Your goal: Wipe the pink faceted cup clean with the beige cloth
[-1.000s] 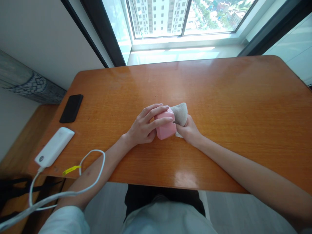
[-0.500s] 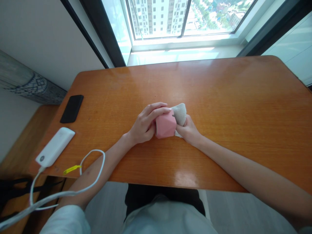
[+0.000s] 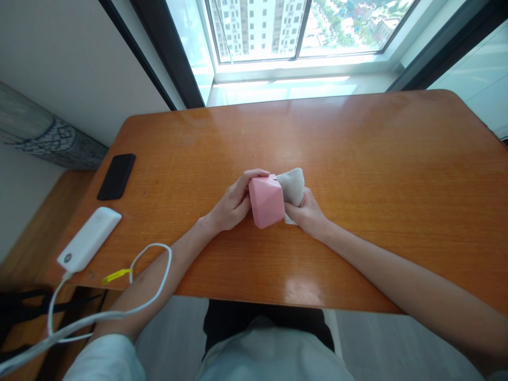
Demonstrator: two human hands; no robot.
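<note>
Near the middle of the table, my left hand (image 3: 234, 202) grips a pink faceted object (image 3: 267, 202) from its left side and far edge. The object looks like a small pot or cup with angular faces; its opening, if any, is turned out of sight. A crumpled light-grey cloth (image 3: 292, 186) is pinched in my right hand (image 3: 307, 212), with the thumb on its near side. The cloth touches the right side of the pink object. Some of the fingers on both hands are hidden behind what they hold.
On the left of the brown wooden table (image 3: 377, 201) lie a black phone (image 3: 116, 177) and a white power bank (image 3: 89, 239). A white cable (image 3: 159, 288) with a yellow tag (image 3: 116, 276) loops over my left forearm. Beyond the far edge is a window (image 3: 301, 32).
My left hand has turned the pink object, so a different face points up and toward me. The left fingers have slid back from its top. My right hand with the cloth has barely moved.
</note>
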